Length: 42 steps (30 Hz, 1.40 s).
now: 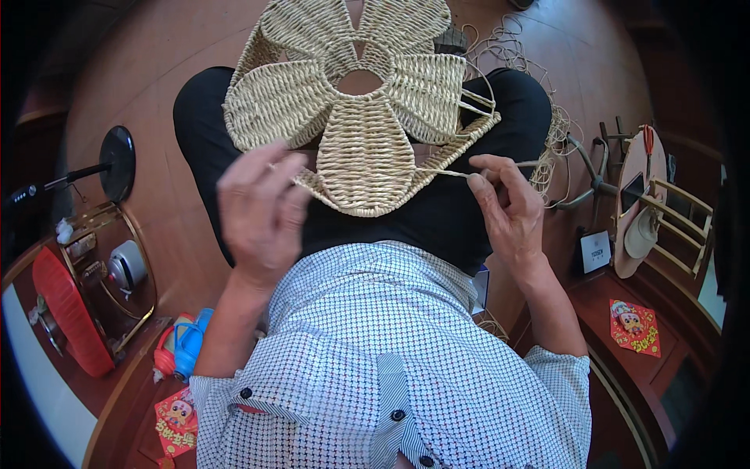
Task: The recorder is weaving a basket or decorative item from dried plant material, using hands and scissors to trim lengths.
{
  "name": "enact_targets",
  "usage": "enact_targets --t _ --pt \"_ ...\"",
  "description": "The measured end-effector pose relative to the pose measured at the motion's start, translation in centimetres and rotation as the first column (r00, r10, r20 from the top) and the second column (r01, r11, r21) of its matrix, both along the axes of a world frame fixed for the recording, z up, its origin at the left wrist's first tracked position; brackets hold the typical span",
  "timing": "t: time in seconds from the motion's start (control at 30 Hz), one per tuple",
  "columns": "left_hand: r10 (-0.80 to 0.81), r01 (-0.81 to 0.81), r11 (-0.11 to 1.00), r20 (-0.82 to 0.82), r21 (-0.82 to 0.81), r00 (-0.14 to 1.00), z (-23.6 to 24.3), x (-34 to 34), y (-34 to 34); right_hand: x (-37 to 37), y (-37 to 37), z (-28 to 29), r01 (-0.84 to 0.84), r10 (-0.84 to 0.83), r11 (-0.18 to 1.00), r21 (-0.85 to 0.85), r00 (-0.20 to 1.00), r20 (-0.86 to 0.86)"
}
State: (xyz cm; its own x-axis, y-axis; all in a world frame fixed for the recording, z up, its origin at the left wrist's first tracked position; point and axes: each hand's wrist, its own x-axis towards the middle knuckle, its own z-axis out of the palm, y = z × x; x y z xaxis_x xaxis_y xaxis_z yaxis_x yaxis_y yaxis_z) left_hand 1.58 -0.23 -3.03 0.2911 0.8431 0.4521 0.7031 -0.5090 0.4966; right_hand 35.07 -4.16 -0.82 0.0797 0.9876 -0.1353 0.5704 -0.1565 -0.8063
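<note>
A woven straw piece [367, 148] with several petal-shaped panels round a central hole rests on my lap, its braided rim along the lower and right edges. My right hand [504, 211] pinches a pale cord [441, 172] that runs rightward from the lowest panel. My left hand [262, 207] is at the piece's lower-left edge with curved fingers, slightly blurred; whether it grips anything there is unclear.
Tangled cord [556, 156] trails on the wooden floor [141, 94] at right. A stool [637, 211] carries assorted items. Left are a stand with round base [117, 164], a red plastic item [62, 313] and a blue flask [191, 336].
</note>
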Motion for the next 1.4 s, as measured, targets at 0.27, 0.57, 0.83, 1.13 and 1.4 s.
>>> enact_targets --t 0.27,0.57,0.83,1.13,1.4 --pt "0.409 -0.404 0.908 0.034 -0.112 0.912 -0.2 -7.1 1.4 -2.6 0.2 1.2 -0.111 0.096 0.993 0.040 0.956 0.277" --pt "0.644 -0.542 0.734 0.167 -0.409 0.747 -9.3 -15.8 0.4 -2.9 1.2 -0.6 -0.100 0.103 0.995 -0.029 0.984 0.143" --pt "0.763 -0.438 0.515 0.161 -0.737 0.626 -27.7 -26.2 -5.6 -2.3 1.8 -0.7 -0.092 0.104 0.989 -0.112 0.988 0.113" --pt "0.890 -0.573 -0.132 -0.351 -0.809 0.290 -41.5 -21.5 -11.7 -0.2 3.7 0.4 -0.111 0.130 0.902 -0.417 0.991 0.018" --pt "0.959 -0.371 0.056 -0.054 -0.927 0.280 -44.9 -18.1 -3.1 -0.1 4.4 1.3 -0.109 0.128 0.863 -0.493 0.992 0.005"
